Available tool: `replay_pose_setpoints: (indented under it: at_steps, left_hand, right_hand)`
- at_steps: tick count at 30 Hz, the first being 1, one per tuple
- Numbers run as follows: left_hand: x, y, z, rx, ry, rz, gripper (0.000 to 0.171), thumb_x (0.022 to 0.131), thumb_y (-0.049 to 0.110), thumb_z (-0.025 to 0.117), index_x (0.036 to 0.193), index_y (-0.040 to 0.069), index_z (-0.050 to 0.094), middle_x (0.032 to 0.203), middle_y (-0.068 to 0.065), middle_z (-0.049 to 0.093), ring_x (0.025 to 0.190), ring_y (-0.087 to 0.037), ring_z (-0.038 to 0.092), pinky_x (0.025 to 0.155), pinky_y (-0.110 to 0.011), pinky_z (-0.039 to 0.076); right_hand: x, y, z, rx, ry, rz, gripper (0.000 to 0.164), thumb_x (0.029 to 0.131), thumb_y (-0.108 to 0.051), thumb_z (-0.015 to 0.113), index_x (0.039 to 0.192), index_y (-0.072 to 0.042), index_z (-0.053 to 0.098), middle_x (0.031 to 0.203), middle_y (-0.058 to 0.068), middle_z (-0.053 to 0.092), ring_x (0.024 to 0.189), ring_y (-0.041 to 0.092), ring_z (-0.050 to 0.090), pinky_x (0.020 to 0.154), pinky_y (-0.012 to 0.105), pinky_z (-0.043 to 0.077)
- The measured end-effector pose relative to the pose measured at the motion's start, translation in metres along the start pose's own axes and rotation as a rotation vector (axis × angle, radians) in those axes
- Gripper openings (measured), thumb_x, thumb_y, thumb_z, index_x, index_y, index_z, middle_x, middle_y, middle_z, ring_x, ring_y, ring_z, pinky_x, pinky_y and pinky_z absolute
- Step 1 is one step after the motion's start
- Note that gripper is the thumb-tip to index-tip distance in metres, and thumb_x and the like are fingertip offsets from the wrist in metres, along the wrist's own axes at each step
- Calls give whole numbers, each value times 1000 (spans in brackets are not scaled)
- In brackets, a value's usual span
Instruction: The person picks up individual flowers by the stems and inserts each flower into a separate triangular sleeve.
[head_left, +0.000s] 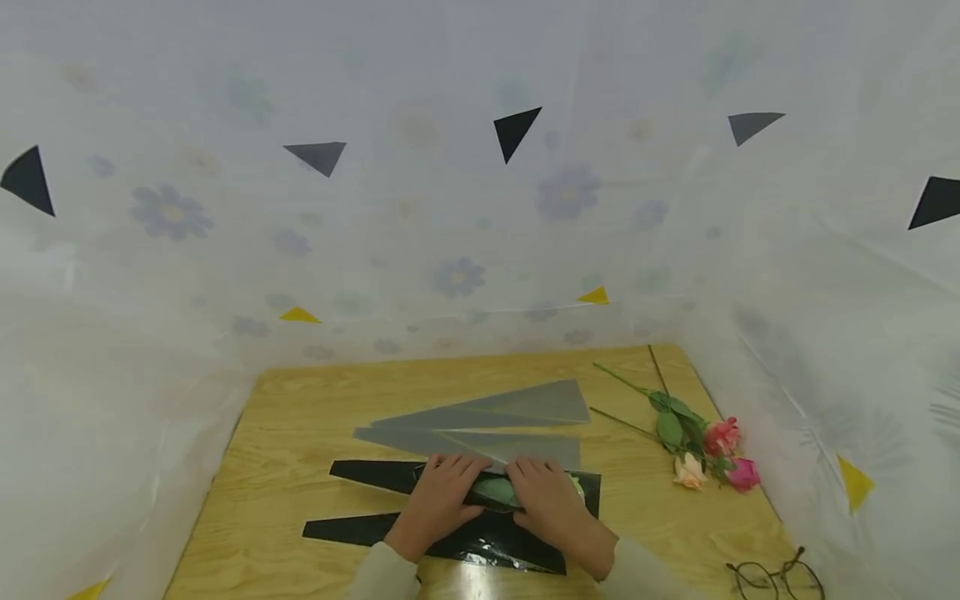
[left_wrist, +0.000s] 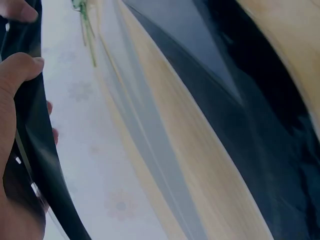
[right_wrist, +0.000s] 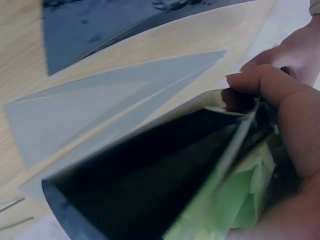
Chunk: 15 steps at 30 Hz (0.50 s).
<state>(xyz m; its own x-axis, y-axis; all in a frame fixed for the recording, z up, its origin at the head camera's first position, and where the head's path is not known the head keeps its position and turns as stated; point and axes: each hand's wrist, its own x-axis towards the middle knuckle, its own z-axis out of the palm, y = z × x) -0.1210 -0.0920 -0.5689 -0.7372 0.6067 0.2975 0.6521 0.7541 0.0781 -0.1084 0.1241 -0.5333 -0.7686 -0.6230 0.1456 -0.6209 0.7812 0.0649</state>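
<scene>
Both hands grip one black flower sleeve (head_left: 375, 473), a long tapered wrapper lying crosswise in front of the person. My left hand (head_left: 446, 500) holds it toward its narrow end; in the left wrist view the thumb lies on the black film (left_wrist: 35, 115). Nearer the wide end, my right hand (head_left: 551, 508) holds the sleeve with the thumb bent over its edge. Pale green petals or leaves (right_wrist: 240, 200) show inside the wrapper beside the right palm, and its wide mouth (right_wrist: 130, 165) gapes dark in the right wrist view. The stem is hidden.
Another black sleeve (head_left: 345, 529) lies nearer the person. Two grey sleeves (head_left: 517, 404) lie behind the hands. At the right are a pink rose (head_left: 722, 436), a magenta rose (head_left: 742, 473) and a peach rose (head_left: 689, 472). Eyeglasses (head_left: 776, 579) rest at the front right corner.
</scene>
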Motion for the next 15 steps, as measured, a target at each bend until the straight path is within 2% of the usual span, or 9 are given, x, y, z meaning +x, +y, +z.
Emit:
replay_pose_setpoints:
  at_steps: [9, 15]
  left_hand:
    - [-19, -16, 5, -2, -92, -22, 76, 67, 46, 79, 132, 23, 47, 116, 5, 57, 101, -15, 52, 81, -41, 37]
    - [-32, -28, 8, 25, -116, -46, 65, 71, 44, 77, 126, 21, 51, 112, 4, 57, 102, -16, 51, 82, -42, 37]
  right_hand:
    - [-12, 16, 8, 41, -98, 5, 54, 68, -44, 78, 107, -15, 55, 99, 1, 55, 91, 20, 54, 74, 39, 42]
    - [-25, 29, 20, 70, -144, 34, 53, 69, -39, 78, 109, -14, 54, 101, 1, 53, 96, 21, 54, 79, 42, 43]
